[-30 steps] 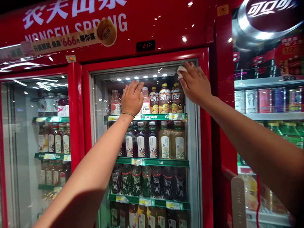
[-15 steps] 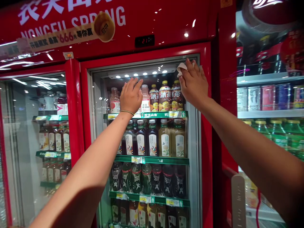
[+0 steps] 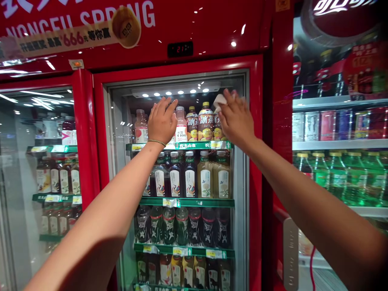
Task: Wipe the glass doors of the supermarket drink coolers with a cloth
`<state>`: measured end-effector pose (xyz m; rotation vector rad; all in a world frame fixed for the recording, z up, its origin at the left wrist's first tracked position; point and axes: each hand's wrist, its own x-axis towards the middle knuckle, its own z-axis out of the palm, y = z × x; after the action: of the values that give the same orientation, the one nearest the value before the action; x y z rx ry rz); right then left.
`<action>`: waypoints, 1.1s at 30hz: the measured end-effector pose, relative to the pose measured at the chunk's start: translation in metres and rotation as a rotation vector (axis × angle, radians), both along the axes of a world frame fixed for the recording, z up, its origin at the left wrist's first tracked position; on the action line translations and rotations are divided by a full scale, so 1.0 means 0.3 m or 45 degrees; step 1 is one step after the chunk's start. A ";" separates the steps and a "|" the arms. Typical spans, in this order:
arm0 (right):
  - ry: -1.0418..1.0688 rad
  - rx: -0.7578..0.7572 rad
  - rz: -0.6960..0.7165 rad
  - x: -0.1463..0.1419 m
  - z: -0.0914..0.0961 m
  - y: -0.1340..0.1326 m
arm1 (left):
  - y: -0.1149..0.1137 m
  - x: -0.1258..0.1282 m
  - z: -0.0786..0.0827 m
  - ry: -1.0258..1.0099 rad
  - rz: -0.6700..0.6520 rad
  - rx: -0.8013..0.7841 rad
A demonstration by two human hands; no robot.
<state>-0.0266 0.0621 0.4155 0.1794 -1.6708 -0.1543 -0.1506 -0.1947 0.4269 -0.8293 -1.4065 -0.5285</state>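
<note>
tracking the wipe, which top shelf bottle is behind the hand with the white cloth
The rightmost amber tea bottle: the right hand, pressing the white cloth to the glass door, hides its cap; its neighbours' caps show.

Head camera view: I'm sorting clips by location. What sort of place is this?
Probably a convenience store's drinks section: a red glass-door fridge, shelves of bottled drinks with price tags, and cans alongside. The right hand presses a cloth against the door.
</note>
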 end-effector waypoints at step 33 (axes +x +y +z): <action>-0.107 0.101 -0.201 0.001 -0.268 -0.060 | -0.007 -0.016 -0.002 0.000 -0.134 -0.066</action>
<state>-0.0264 0.0442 0.3351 0.1147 -1.7638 -0.3361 -0.1554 -0.1968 0.4262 -0.9491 -1.3863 -0.5747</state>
